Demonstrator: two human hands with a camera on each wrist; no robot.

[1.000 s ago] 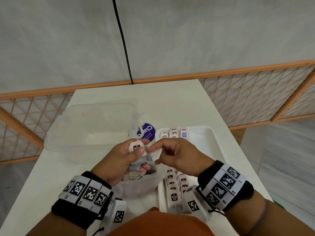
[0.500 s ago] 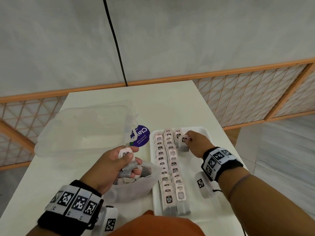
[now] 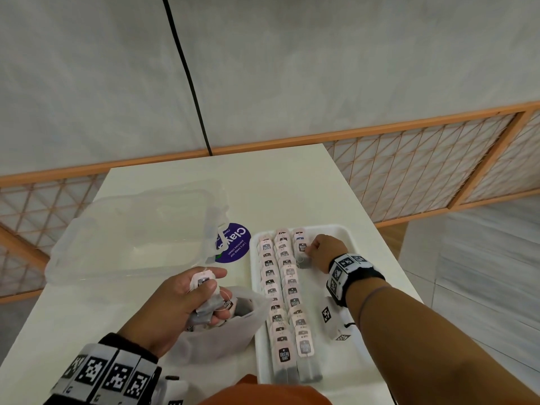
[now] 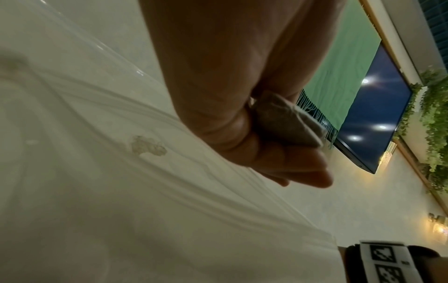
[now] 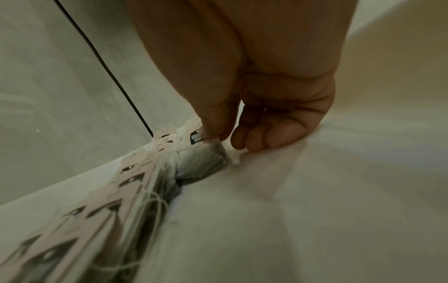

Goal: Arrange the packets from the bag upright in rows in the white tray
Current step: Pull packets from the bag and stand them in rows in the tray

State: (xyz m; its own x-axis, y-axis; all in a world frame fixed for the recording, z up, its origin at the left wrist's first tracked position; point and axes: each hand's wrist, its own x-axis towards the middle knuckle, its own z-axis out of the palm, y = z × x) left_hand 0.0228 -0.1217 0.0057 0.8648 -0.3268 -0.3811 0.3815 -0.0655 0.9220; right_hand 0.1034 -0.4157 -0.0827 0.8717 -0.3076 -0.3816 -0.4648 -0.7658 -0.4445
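Note:
The white tray [image 3: 344, 235] holds two long rows of upright tea packets [image 3: 282, 290] with pink tags, plus a short third row at its far end. My right hand [image 3: 309, 252] is at that far end, thumb and forefinger pinching the tag of a packet [image 3: 301, 249] standing in the third row; the right wrist view shows the same packet [image 5: 201, 155] on the tray floor. My left hand [image 3: 204, 296] grips a small bunch of packets [image 3: 204, 299] above the open clear plastic bag [image 3: 222, 331]. The left wrist view shows a grey packet [image 4: 283, 122] between curled fingers.
A clear plastic box lid [image 3: 131, 229] lies on the white table [image 3: 292, 185] at the left. A round purple sticker [image 3: 233, 242] sits between lid and tray. The right half of the tray is bare. An orange lattice railing [image 3: 409, 165] runs behind the table.
My right hand took a packet from the left hand, carried it to the tray's far end and set it down in the third row. The left hand stayed over the bag.

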